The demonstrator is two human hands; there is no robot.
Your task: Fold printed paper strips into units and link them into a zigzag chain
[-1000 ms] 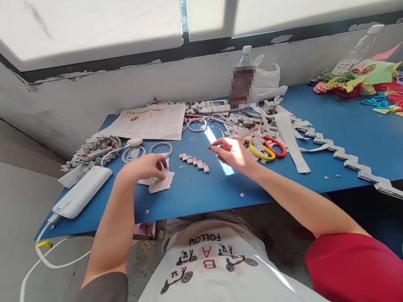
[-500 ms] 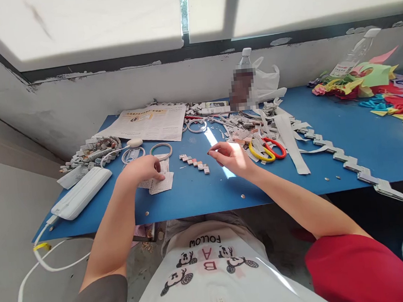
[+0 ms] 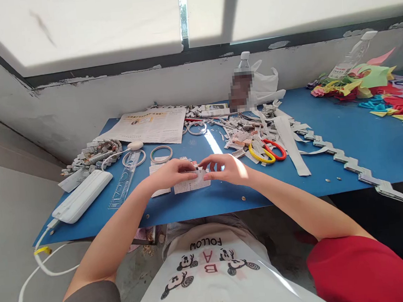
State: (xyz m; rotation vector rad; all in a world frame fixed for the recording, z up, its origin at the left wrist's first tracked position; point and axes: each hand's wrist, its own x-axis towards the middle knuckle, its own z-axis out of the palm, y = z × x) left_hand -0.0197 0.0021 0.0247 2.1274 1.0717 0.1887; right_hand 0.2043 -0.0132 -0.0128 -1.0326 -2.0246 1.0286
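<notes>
A small rectangular piece of newspaper (image 3: 192,185) is pinched by its upper edge between the thumb and fingers of my left hand (image 3: 175,173). From the other side, my right hand (image 3: 226,168) closes its thumb and fingertips on the paper's upper right corner. A stack of similar paper pieces (image 3: 159,192) lies left of the held one, partly behind my left hand. The short zigzag chain of folded paper (image 3: 194,163) is mostly hidden behind my fingers and the paper.
A clear ruler (image 3: 123,181), tape rings (image 3: 161,154) and a white power bank (image 3: 82,196) lie left. Scissors (image 3: 268,151) and paper scraps (image 3: 247,130) are right, beyond them a long folded chain (image 3: 346,159). Bottles (image 3: 241,84) and a newspaper sheet (image 3: 150,125) are behind.
My left hand has moved right from the stack, carrying one paper piece and uncovering the ruler. My right hand has shifted slightly left and down to meet the paper.
</notes>
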